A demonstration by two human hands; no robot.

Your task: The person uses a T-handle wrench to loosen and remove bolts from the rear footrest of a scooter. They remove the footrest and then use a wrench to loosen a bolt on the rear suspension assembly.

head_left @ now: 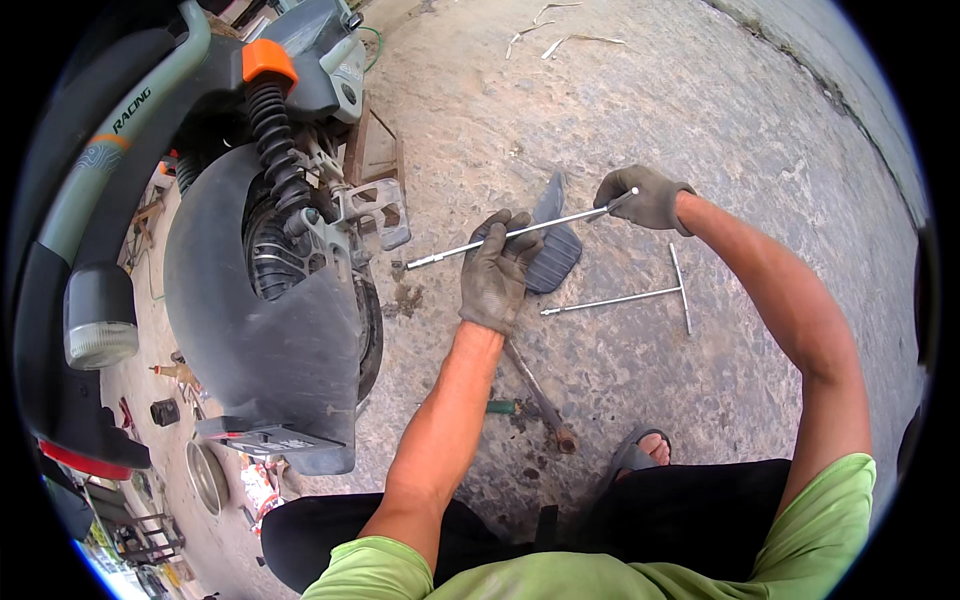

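Clearly, in the head view, the main risk lies with the long silver wrench (562,221), which both hands hold aslant above the ground (770,250), its free tip pointing left toward the motor scooter (270,330). The left hand (496,272) has its fingers curled about the shaft nearer that tip; the right hand (648,200) grips the handle end. How firmly the right fingers close is hard to judge, since the glove hides much of them.

Should the gloves slip on the smooth metal, the wrench could drop onto the dark plastic panel (556,262) below and scratch it. Swinging the tip further left without watching it might knock the metal footrest (381,214), which juts out just beyond it.

Underfoot, the second T-shaped wrench (620,299) lies loose right of the panel, and a rusty bar (540,400) rests near the sandalled foot (645,452). A careless step could roll either one, or stub the exposed toes.
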